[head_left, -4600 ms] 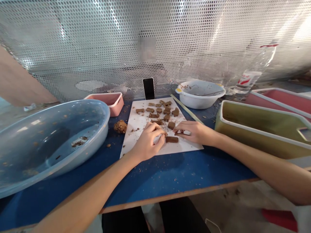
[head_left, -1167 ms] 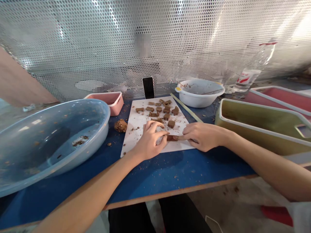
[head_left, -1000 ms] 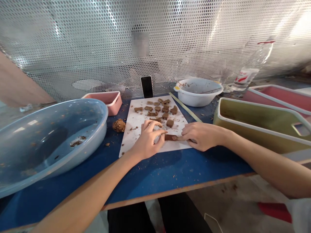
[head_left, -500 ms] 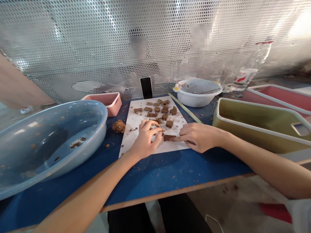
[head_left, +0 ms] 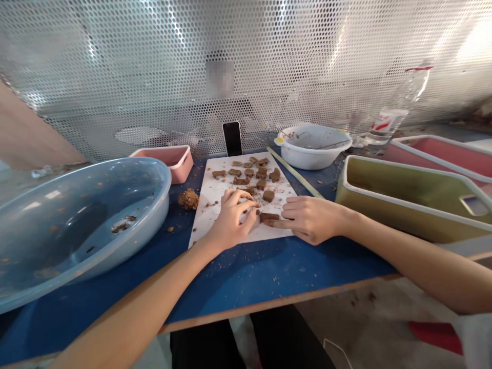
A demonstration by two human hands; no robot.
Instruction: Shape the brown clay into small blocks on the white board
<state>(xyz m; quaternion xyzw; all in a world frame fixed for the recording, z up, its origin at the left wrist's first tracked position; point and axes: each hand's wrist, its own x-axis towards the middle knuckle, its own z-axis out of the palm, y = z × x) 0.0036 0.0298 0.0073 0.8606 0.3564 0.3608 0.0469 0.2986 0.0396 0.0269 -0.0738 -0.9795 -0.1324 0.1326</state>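
A small brown clay block [head_left: 269,217] lies near the front edge of a white board [head_left: 215,205]. My right hand [head_left: 313,218] touches the block's near side with its outstretched index finger, the other fingers curled. At the block's left end, the fingertips of my left hand [head_left: 234,218] rest close by, its fingers spread and bent, nothing visible gripped. Behind the hands, several shaped clay pieces [head_left: 261,183] and crumbs are spread over the board. One squarish piece [head_left: 268,196] sits just beyond the block.
A blue basin [head_left: 154,215] and a clay lump [head_left: 188,199] are at left, with a pink box [head_left: 182,166] behind. A phone [head_left: 232,138] stands at the back. Rightward are a pale stick [head_left: 295,173], a white basin [head_left: 315,158], a green box [head_left: 400,205] and a bottle [head_left: 400,107].
My right index finger has shifted slightly left along the block's near side, and the hand has turned a little. My left hand is nearly unchanged.
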